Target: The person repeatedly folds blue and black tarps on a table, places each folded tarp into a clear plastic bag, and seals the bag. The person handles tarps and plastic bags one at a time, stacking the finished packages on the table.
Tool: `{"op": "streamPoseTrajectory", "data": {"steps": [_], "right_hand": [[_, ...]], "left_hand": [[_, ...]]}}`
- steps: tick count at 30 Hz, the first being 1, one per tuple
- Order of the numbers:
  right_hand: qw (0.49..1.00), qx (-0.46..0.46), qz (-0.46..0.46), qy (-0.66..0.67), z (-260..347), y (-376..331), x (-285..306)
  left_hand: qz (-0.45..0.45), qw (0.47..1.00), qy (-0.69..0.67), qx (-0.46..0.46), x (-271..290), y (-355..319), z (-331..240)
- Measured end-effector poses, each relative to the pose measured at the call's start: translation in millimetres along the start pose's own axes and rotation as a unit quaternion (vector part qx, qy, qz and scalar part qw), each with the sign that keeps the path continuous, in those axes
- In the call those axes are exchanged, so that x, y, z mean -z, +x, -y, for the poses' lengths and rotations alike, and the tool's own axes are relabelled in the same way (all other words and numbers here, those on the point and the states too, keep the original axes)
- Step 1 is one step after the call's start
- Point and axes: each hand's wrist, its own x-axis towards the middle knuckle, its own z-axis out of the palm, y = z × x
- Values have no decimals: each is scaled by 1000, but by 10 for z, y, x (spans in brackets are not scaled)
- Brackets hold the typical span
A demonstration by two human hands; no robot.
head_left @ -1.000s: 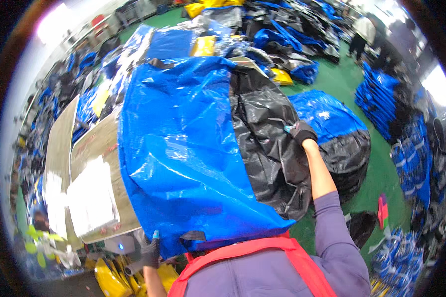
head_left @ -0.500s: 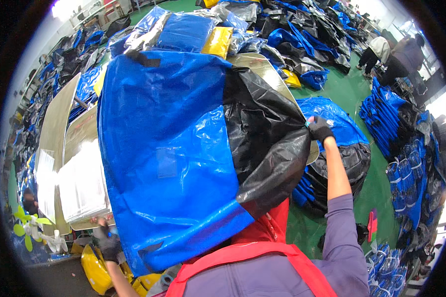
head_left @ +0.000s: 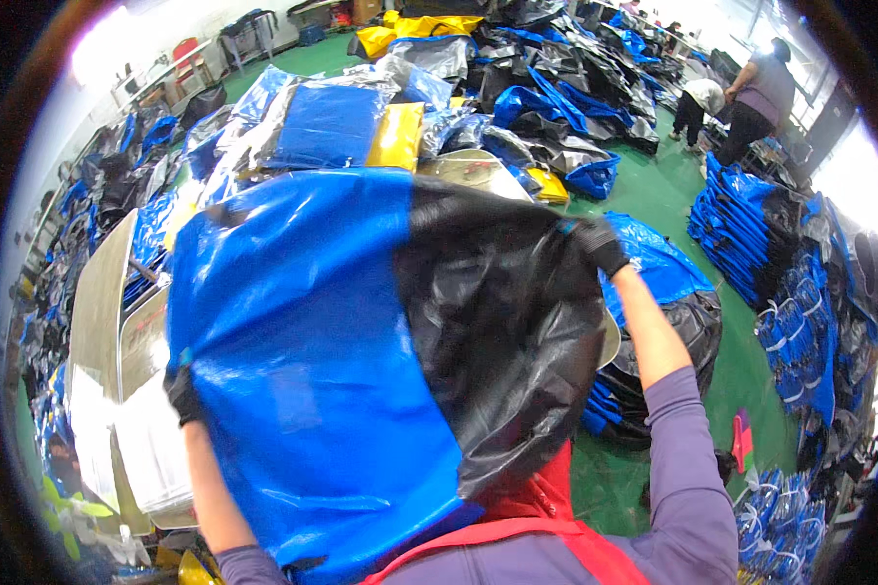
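Note:
A large glossy tarpaulin piece (head_left: 302, 302), blue on its left part and black on its right, spreads over the table in front of me and hangs toward my lap. My left hand (head_left: 181, 392), in a dark glove with bare fingertips, is closed on its left edge. At the upper right corner of the black part, my right hand (head_left: 600, 246), gloved the same way, grips the edge. The material bulges and creases between both hands. A faint rectangular patch (head_left: 295, 398) shows on the blue part.
Clear plastic bags (head_left: 151, 453) lie on the table (head_left: 99, 292) at left. Beyond it are packed blue bundles (head_left: 327, 125) and a yellow one (head_left: 396, 135). A blue-and-black pile (head_left: 688, 327) stands at right, with more stacks (head_left: 737, 229) farther out. Two people (head_left: 761, 93) work at the far right.
My left hand has risen from the lower left corner to the tarpaulin's left edge. My right hand has moved slightly up and left. The tarpaulin's far edge has come nearer, and the black part has spread out.

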Motion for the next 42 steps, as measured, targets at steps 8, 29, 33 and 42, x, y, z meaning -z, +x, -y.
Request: {"op": "streamPoseTrajectory", "data": {"steps": [8, 29, 33, 42], "right_hand": [[894, -251, 242, -280, 551, -308, 454], [937, -234, 178, 191, 512, -2037, -467], [944, -100, 58, 310, 775, -1977, -432], [986, -105, -129, -30, 357, -2601, 409]], "left_hand": [[-93, 777, 587, -207, -278, -645, -398], [600, 771, 6, -214, -3028, -3353, -1263], [477, 733, 164, -457, -3089, -3168, -1149], [503, 685, 252, -462, -2957, -2928, -1056]]}}
